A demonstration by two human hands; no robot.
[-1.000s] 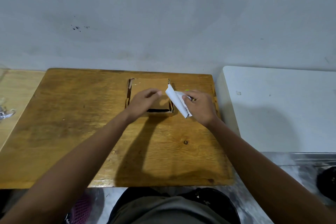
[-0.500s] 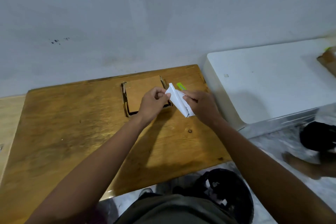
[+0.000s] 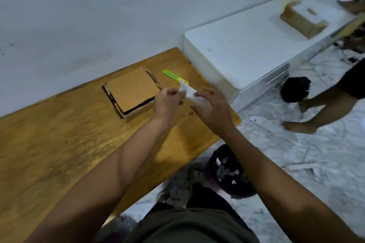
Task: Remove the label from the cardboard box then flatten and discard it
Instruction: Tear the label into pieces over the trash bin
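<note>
A brown cardboard box (image 3: 132, 90) lies flat on the wooden table (image 3: 59, 134) near the wall, its top bare. The white label (image 3: 189, 92) is off the box, folded and held above the table between both hands. My left hand (image 3: 167, 102) pinches its left end with curled fingers. My right hand (image 3: 212, 109) grips its right part. Both hands hover to the right of the box, not touching it.
A green utility knife (image 3: 173, 76) lies on the table right of the box. A white cabinet (image 3: 246, 45) with another cardboard box (image 3: 303, 18) stands at right. A black bin (image 3: 231, 173) with paper scraps sits on the floor. Another person's legs (image 3: 324, 108) stand at right.
My left hand left the box top and took hold of the label with my right hand. The label is more crumpled. My view swung to the right, showing the bin and floor.
</note>
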